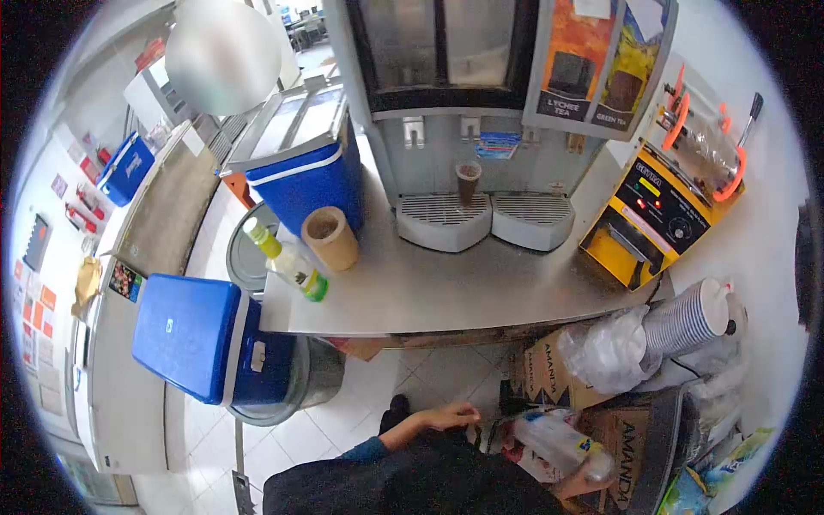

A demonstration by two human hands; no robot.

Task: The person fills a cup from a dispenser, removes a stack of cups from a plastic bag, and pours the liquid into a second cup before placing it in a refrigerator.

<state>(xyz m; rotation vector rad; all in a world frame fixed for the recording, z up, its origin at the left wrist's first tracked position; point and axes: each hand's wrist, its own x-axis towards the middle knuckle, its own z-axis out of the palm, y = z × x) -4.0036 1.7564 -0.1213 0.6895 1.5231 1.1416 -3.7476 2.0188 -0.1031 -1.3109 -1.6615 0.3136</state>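
Note:
My left hand [451,416] is low in the middle, in front of my dark clothing. Its fingers are loosely curved and reach to the right, with nothing visible in them. At the lower right, a long clear plastic package [554,448] with a small yellow and blue label lies tilted. My right hand [577,486] grips its lower end; the plastic partly covers the fingers. Beside the package stands an open Amanda cardboard box [631,455]. A cup with brown contents [468,178] sits on the left drip tray [442,236] of the drink dispenser [399,154].
On the steel counter [412,296] stand a green-capped bottle [287,262], a brown cylinder [330,239] and a yellow cup sealer [657,219]. Stacked white cups [687,319] rest at the right. Blue coolers [189,335] are at the left. A person with a blurred face is behind.

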